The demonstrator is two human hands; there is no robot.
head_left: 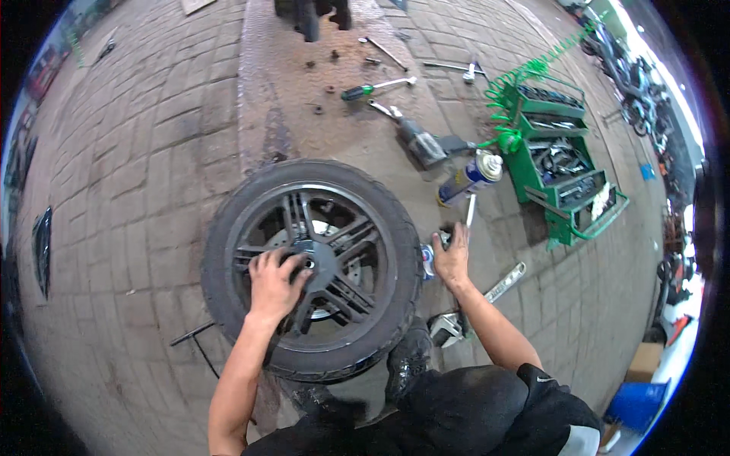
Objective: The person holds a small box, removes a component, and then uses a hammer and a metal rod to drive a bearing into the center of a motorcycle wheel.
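A motorcycle wheel (395, 205) with a black tyre and dark spoked rim lies flat before me. My left hand (275, 287) rests over the wheel's hub (325, 267), fingers spread, thumb and forefinger beside the centre hole. Just right of the tyre, my right hand (454, 258) is low near the floor, its thumb and fingers apart around a small dark object that I cannot identify. Next to that hand, a small blue-and-white container (427, 261) sits against the tyre. Beyond it stands a blue spray can (471, 179) with a pale top.
A green open toolbox (525, 171) full of tools stands at right, a green coiled air hose (498, 95) beside it. An impact wrench (420, 141), a green-handled screwdriver (357, 93) and small metal parts lie ahead. Near my right forearm lies an adjustable wrench (449, 330).
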